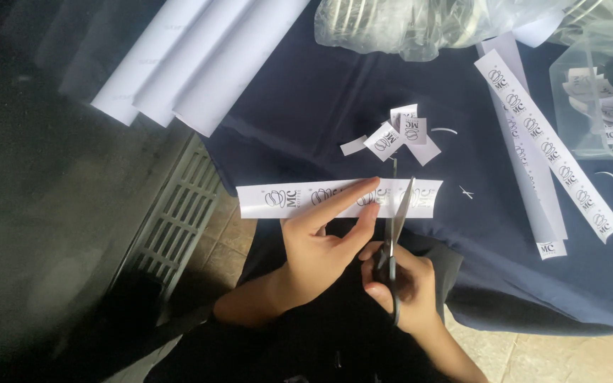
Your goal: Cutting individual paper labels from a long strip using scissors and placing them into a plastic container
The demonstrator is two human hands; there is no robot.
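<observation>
worktop [306, 99] under dark blue cloth is carrying everything, its edge hanging over a tiled floor [228, 227] and a white grate [179, 206]. rolled white sheets [193, 57] are lying at its far left, clear plastic bags [420, 25] along the far edge, two long printed strips [548, 149] lying at the right. printed paper strip [335, 198] is being held across the near edge; left hand [321, 245] is pinching it, index finger lying flat along it. right hand [406, 284] is gripping scissors [394, 234], fingers closed through the handles, blades open around the strip near its right end. small cut labels [400, 135] are piling just beyond. risk as judged: left fingertips are sitting just beside the blades, so a slip could nick them; a tilted strip could make the cut run through a printed mark.
</observation>
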